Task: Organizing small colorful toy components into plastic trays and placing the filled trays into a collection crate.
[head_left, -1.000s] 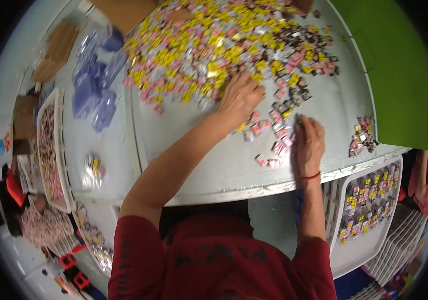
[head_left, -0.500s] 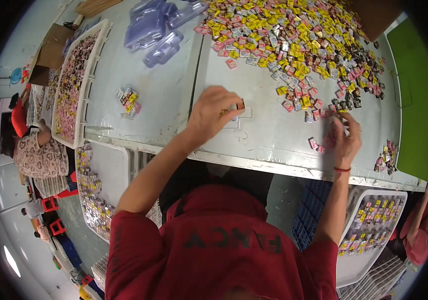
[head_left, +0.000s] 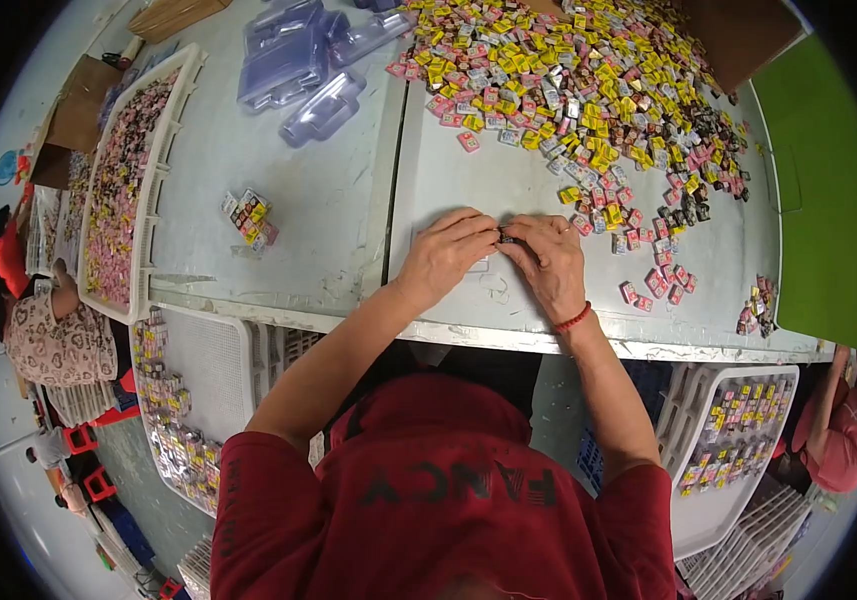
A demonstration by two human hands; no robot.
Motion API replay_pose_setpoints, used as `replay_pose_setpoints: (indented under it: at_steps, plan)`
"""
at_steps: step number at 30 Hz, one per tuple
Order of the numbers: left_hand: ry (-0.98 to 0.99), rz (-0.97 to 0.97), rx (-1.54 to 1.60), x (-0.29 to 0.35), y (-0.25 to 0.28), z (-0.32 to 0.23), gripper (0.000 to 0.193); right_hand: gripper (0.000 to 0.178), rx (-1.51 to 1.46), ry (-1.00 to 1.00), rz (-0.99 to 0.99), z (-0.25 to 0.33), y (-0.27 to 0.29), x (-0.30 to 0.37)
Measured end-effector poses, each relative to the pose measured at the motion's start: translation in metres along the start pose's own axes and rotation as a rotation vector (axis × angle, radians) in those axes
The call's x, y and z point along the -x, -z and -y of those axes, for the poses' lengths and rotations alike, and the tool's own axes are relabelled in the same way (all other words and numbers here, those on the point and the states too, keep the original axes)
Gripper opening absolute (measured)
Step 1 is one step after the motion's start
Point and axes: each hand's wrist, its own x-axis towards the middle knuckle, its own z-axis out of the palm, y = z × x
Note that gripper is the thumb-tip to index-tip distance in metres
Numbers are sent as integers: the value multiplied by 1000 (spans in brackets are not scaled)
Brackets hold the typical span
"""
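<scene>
Fingertips of the left hand [head_left: 438,262] and the right hand [head_left: 551,262] nearly meet over the counter [head_left: 328,215], on either side of a dark piece [head_left: 506,237]. The right hand's thumb and forefinger are pinched on it; the left hand is curled just beside it, and what it grips cannot be told. Clear plastic [head_left: 479,265] shows just under the left hand's fingers. A red band [head_left: 574,318] circles the right hand's wrist. Pink pieces [head_left: 660,285] lie loose to the right of the right hand, and a colourful pile [head_left: 588,90] spreads beyond both hands. Left of the left hand lies a small pack [head_left: 250,218], with bluish shells [head_left: 288,65] farther off beyond it. A white basket [head_left: 153,200] stands well to the left of the left hand, full of small pieces.
</scene>
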Motion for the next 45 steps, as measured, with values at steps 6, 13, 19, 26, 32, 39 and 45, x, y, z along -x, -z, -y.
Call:
replay_pose_setpoints:
  at_steps: [6,13,19,26,32,39,45]
  plan:
    - [-32,-57,-36,7,-4,4,22,22,134,18,-85,13,-6,5]
    - [-105,179,-41,9,16,3,40,22,311,36,-41,22,-9,18]
    - [-179,282,-96,10,22,21,39,22,294,32,-22,25,-7,16]
    - [-162,164,-317,4,18,-4,32,25,297,5,-26,29,-7,16]
    - [-151,142,-236,9,8,11,33,30,288,17,-14,30,-10,13]
    - [57,87,-66,9,5,4,46,30,362,-32,32,38,-7,10]
    - [21,78,-61,14,7,1,41,29,361,-108,17,45,-14,6]
